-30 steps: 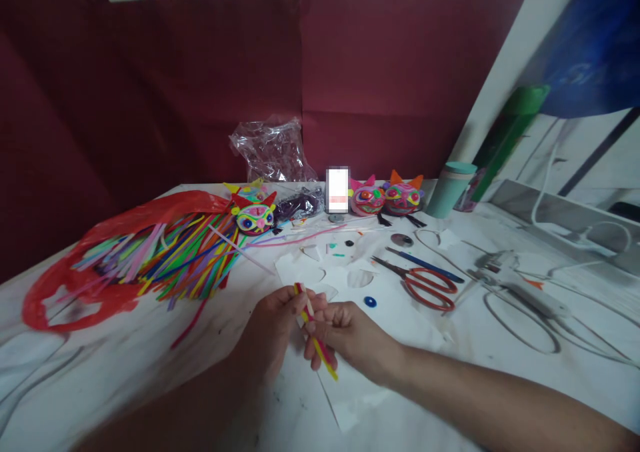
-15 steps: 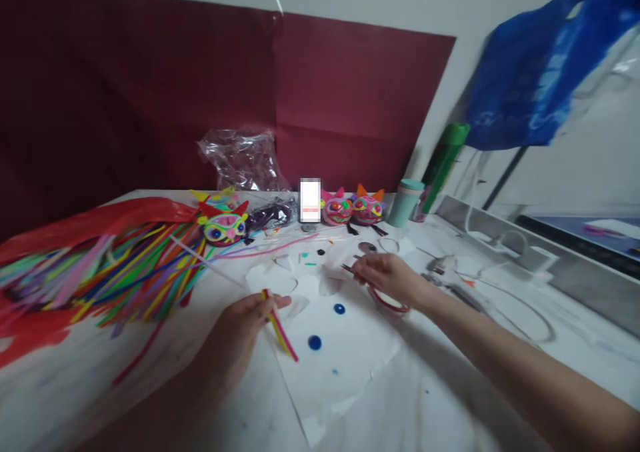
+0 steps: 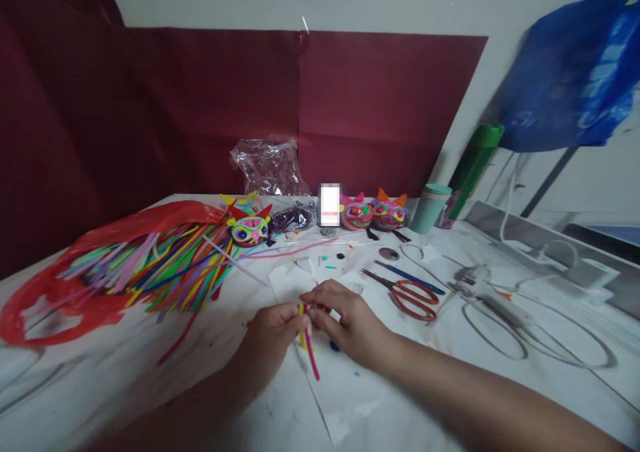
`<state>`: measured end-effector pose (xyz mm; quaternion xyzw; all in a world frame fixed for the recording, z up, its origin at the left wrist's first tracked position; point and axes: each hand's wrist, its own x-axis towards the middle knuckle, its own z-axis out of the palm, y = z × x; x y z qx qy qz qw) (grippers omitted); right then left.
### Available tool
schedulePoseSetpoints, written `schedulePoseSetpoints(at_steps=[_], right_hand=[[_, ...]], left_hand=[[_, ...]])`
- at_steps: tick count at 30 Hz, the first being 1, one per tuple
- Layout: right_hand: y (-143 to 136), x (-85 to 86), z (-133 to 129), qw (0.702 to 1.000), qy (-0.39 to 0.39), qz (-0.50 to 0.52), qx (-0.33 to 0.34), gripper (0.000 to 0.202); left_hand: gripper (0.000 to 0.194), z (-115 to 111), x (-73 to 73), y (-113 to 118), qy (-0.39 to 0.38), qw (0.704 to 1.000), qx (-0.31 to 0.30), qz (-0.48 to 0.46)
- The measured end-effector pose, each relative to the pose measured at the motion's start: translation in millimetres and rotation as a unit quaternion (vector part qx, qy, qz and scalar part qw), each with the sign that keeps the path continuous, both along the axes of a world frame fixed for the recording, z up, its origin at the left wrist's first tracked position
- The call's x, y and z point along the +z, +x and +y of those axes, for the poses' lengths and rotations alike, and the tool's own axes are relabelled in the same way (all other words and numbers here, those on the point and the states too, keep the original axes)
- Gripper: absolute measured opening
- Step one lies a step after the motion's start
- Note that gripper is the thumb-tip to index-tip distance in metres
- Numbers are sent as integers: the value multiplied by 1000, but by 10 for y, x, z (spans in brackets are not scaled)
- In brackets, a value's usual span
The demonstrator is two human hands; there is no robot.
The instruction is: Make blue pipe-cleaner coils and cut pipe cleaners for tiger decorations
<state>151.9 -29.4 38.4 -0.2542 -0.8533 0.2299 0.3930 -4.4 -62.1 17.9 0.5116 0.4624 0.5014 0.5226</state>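
My left hand [image 3: 273,335] pinches a pink strip [image 3: 313,359] and a yellow strip [image 3: 301,337], whose lower ends hang over the white paper [image 3: 350,399]. My right hand [image 3: 345,315] meets it at the top of the strips, fingertips closed around their upper end. Partly hidden beneath my right hand is a blue disc [image 3: 335,347]. To the right of that hand lie scissors with red handles [image 3: 414,299], and a dark blue pen-like tool [image 3: 410,277] rests just behind them.
Colourful strips [image 3: 165,265] spread over a red plastic bag [image 3: 150,222] at left. Decorated animal heads [image 3: 249,231] stand along the back, with a green-lidded cup [image 3: 431,209] to their right. A white power strip and cables [image 3: 500,309] lie at right.
My right hand has moved left from beside the scissors to the strips, and the dark tool is out of it. The view has shifted left, so things appear further right.
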Motion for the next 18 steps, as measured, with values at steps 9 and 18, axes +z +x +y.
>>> schedulePoseSetpoints(at_steps=[9, 18], right_hand=[[82, -60, 10, 997, 55, -29, 45, 30], [119, 16, -47, 893, 326, -309, 29, 20]], left_hand=[[26, -21, 67, 5, 11, 995, -47, 90], [29, -135, 94, -53, 209, 879, 5, 429]])
